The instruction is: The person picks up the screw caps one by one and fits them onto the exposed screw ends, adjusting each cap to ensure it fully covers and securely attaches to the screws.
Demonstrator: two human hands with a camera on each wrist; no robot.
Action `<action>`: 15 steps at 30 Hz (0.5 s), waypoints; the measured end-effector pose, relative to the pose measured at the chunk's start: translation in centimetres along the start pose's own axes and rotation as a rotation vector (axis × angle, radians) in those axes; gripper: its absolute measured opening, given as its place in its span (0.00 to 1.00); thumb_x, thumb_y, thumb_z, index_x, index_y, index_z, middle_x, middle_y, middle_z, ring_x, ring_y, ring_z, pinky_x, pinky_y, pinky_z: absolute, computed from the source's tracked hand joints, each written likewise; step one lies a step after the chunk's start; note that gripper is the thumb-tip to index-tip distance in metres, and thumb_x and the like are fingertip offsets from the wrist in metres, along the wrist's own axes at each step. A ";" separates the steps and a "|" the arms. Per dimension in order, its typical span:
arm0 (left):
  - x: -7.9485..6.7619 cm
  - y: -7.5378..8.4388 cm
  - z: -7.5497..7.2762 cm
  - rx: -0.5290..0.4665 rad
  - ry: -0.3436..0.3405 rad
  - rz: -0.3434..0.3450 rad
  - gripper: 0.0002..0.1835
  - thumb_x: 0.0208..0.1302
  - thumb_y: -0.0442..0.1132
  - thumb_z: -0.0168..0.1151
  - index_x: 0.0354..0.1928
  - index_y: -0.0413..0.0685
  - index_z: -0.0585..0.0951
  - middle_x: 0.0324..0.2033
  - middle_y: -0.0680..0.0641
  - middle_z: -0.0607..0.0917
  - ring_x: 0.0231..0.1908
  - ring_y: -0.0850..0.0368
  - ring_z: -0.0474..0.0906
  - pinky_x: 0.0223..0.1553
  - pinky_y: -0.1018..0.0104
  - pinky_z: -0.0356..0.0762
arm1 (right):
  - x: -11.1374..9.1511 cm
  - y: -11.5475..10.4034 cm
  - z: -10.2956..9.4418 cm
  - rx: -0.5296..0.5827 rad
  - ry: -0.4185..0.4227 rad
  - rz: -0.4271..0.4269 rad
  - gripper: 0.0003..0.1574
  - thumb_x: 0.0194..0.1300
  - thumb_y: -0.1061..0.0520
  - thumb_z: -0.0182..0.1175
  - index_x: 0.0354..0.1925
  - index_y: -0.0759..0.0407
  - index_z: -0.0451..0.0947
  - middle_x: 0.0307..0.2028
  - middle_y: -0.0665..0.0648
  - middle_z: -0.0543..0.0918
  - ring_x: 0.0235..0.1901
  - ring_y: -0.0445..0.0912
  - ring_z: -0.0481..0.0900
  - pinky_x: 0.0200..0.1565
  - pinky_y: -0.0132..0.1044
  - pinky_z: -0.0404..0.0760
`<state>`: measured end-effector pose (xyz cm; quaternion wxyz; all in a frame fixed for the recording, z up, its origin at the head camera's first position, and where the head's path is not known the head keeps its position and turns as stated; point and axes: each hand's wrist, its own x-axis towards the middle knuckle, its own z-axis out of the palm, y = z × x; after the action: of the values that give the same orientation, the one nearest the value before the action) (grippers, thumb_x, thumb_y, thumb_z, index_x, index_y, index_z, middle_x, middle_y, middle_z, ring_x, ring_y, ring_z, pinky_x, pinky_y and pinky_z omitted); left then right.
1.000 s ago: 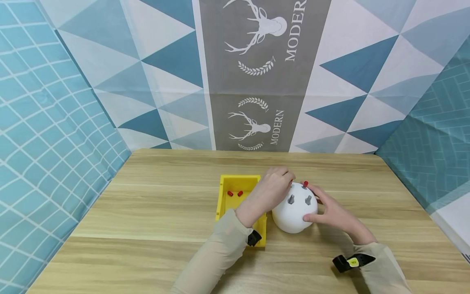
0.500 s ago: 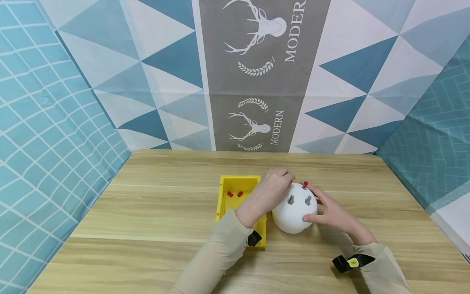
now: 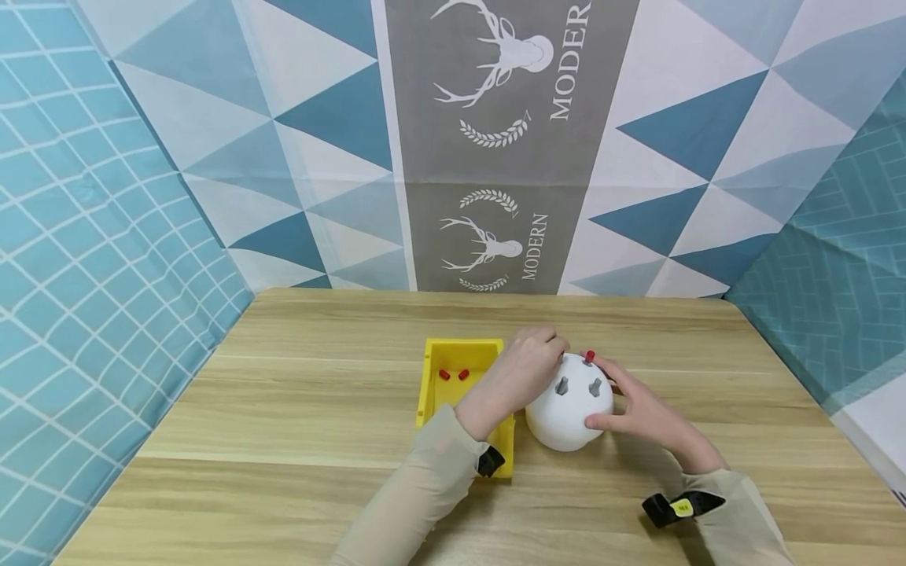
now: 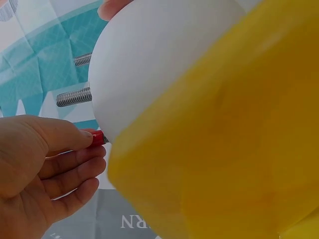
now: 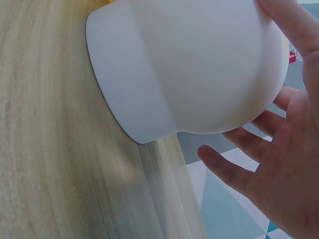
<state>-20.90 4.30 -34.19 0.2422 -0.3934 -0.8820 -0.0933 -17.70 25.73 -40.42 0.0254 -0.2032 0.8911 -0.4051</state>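
Observation:
A white dome-shaped piece (image 3: 566, 420) with threaded bolts (image 4: 74, 97) sticking out of its top stands on the table. My left hand (image 3: 520, 369) pinches a small red cap (image 4: 97, 138) between thumb and index finger, right at the end of a bolt. The other fingers of that hand lie loosely bent below. Round the dome's right side, my right hand (image 3: 637, 405) holds it with thumb in front and fingers behind. Another red cap (image 3: 590, 357) sits on a bolt at the back. Two grey bolts (image 3: 562, 386) at the front are bare.
A yellow bin (image 3: 463, 347) stands just left of the dome, partly under my left forearm. Two loose red caps (image 3: 444, 375) lie inside it. The wooden table (image 3: 283, 409) reaches back to a patterned wall covering (image 3: 488, 157).
Hardly anything differs: the left hand's knuckles have dipped slightly at the bolt while it keeps its pinch on the red cap. The right hand keeps its hold on the dome.

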 end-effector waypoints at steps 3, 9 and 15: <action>0.0 0.1 0.0 0.000 -0.010 -0.006 0.06 0.62 0.38 0.56 0.36 0.50 0.82 0.31 0.53 0.80 0.36 0.60 0.78 0.44 0.69 0.75 | 0.0 0.0 0.0 0.002 0.000 0.004 0.56 0.50 0.50 0.68 0.68 0.60 0.48 0.64 0.65 0.58 0.58 0.65 0.64 0.52 0.63 0.66; -0.1 0.2 0.0 0.002 -0.028 -0.012 0.06 0.62 0.38 0.56 0.38 0.50 0.82 0.32 0.53 0.81 0.37 0.60 0.78 0.44 0.68 0.75 | 0.0 0.1 0.0 0.008 -0.002 0.005 0.55 0.50 0.50 0.68 0.68 0.61 0.48 0.63 0.64 0.59 0.58 0.65 0.63 0.52 0.63 0.65; -0.2 0.1 0.1 -0.011 -0.019 -0.017 0.06 0.62 0.38 0.56 0.38 0.50 0.82 0.33 0.53 0.81 0.37 0.60 0.78 0.45 0.69 0.74 | 0.1 0.2 0.1 0.003 -0.004 0.005 0.55 0.50 0.50 0.67 0.68 0.60 0.48 0.63 0.65 0.59 0.58 0.65 0.63 0.52 0.63 0.66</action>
<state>-20.74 4.31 -34.35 0.2311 -0.3881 -0.8870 -0.0964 -17.81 25.76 -40.57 0.0284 -0.2016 0.8910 -0.4059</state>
